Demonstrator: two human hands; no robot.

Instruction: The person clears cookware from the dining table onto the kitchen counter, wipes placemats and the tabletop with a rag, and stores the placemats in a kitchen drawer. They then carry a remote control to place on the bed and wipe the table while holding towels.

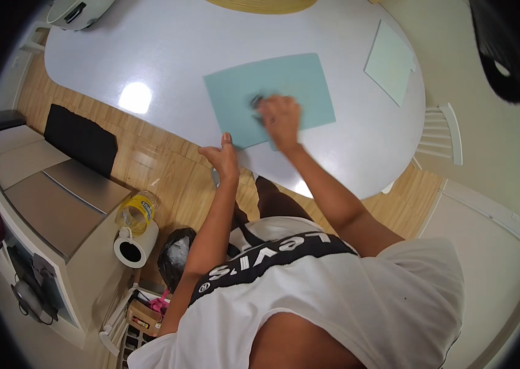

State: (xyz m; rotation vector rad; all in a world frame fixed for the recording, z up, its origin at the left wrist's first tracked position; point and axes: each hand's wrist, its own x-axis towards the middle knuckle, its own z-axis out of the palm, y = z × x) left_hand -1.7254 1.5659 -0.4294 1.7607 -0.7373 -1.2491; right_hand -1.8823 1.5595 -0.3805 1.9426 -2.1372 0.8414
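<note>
A teal sheet, shaped like a thin board or mat, lies on the white table near its front edge. Over its middle, my right hand is closed around a small dark object, smeared by motion, so its kind does not show. My left hand is at the sheet's near left corner, by the table edge. One digit points up against that corner and another stretches out to the left, apart from it. Whether the left hand presses on the sheet is hard to tell.
On the white table are a pale green sheet at the right, a round yellow mat at the far edge and a white appliance at far left. A yellow-labelled bottle and a black bag are at lower left.
</note>
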